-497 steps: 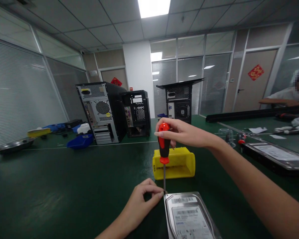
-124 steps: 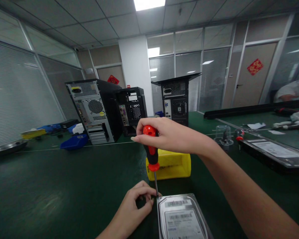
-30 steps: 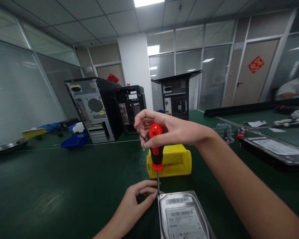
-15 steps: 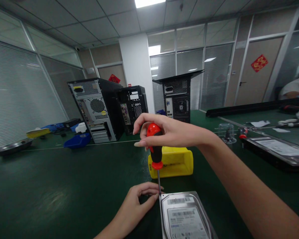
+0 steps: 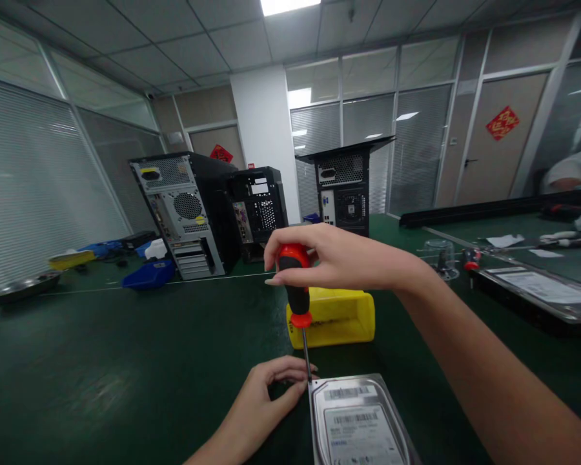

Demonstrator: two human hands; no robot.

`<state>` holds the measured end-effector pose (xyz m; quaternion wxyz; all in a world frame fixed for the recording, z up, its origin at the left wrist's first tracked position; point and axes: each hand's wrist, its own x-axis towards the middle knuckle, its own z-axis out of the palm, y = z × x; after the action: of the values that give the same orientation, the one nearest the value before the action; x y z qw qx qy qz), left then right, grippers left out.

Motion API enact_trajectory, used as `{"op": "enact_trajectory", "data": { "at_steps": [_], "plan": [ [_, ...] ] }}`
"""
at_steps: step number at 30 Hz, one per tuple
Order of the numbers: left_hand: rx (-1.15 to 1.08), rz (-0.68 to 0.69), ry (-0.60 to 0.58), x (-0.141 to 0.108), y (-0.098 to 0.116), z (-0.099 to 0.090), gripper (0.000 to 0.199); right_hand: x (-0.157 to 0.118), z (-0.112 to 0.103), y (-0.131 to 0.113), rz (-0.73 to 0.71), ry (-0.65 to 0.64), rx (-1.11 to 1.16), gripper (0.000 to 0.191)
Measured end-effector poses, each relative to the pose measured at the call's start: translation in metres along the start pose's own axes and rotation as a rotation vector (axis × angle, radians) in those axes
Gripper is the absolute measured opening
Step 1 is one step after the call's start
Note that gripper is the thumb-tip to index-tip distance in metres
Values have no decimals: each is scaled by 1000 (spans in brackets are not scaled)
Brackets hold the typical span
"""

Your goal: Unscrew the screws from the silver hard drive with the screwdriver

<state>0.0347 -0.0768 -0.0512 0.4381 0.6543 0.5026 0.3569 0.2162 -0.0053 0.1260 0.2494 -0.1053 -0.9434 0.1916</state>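
Your green bench (image 5: 150, 361) stands in a room with glass partitions (image 5: 419, 142). At bottom centre, the hard drive (image 5: 358, 416) runs off the frame; your left hand (image 5: 266, 394) rests by its upper-left corner, its grip unclear. Your right hand (image 5: 336, 258) wraps its grip round the screwdriver (image 5: 299, 301), partly hiding the yellow bin (image 5: 341, 334); computer cases (image 5: 215, 213) stand left and centre.

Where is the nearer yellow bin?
The yellow bin is right of centre in the head view, on the green table beyond the nearer hard drive, partly behind the screwdriver.
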Motion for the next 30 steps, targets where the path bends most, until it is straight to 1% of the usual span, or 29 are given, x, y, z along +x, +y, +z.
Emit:
{"op": "enact_trajectory", "data": {
  "at_steps": [5, 13, 15, 19, 24, 30],
  "plan": [
    [-12, 9, 3, 0, -4, -1, 24, 1, 1, -2, 68, 19, -69, 17],
    [-1, 10, 11, 0, -3, -2, 23, -4, 1, -11, 77, -59, -32, 28],
    [-8, 13, 7, 0, -3, -2, 23, -5, 0, -12, 85, -65, -23, 28],
    [-43, 29, 11, 0, -3, -2, 24, -3, 1, -11, 68, -38, -29, 31],
    [-51, 22, 40, 0, 0, -2, 26, 2, 6, -9, -1, 24, -48, 32],
    [-81, -2, 53, -2, 1, -2, 28, 4, 7, -11, 50, 54, -66, 35]
  ]
}}
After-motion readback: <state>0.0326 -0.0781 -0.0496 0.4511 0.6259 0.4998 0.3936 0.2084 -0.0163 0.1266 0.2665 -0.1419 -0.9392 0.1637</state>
